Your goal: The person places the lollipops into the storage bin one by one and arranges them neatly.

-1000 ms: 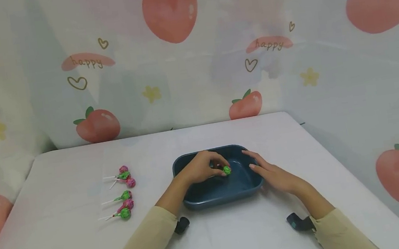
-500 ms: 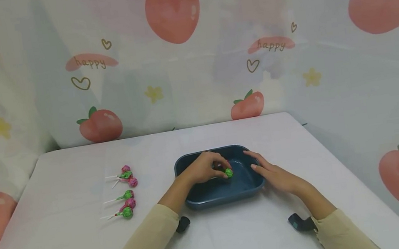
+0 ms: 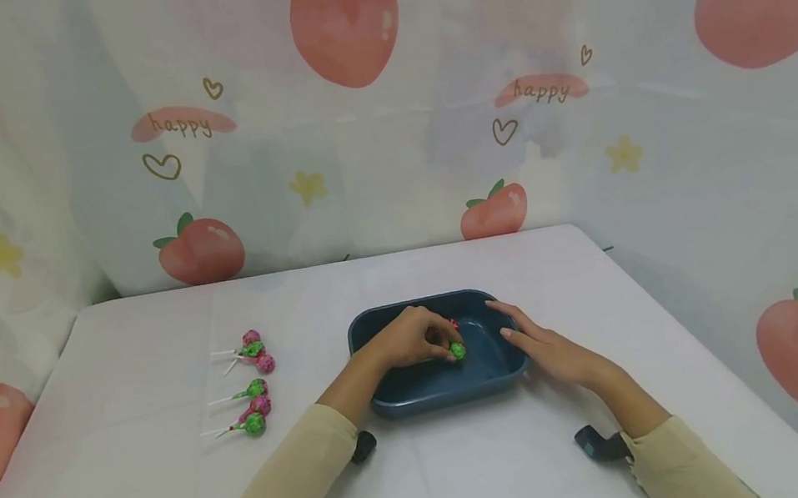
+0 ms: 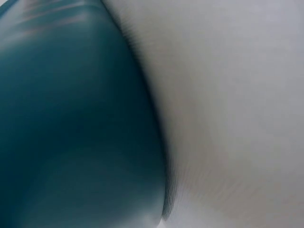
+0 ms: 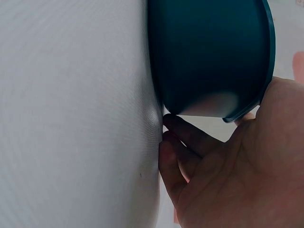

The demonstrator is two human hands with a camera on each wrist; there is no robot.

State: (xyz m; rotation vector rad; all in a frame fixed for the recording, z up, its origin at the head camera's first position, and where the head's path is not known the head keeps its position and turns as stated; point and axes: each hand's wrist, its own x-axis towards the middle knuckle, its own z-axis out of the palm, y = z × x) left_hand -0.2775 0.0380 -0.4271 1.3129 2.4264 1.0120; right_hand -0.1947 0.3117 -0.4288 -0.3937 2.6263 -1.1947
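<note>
My left hand reaches into a dark blue rectangular dish and pinches a green-wrapped lollipop low over the dish's floor. The lollipop's stick is hidden by the hand. Just beyond the fingers a bit of a red wrapped candy shows inside the dish. At the dish's right end, my right hand holds the rim, with thumb and index finger over it. In the right wrist view, the other fingers reach down outside the dish wall. The left wrist view shows only the dish's outer side and white cloth.
To the left, several pink and green lollipops lie on the white table, their sticks pointing left. A fabric backdrop with printed peaches hangs behind the table and along its sides.
My left hand has lowered the green lollipop slightly toward the near side of the dish, uncovering more of the red candy behind it. My right hand stays at the rim.
</note>
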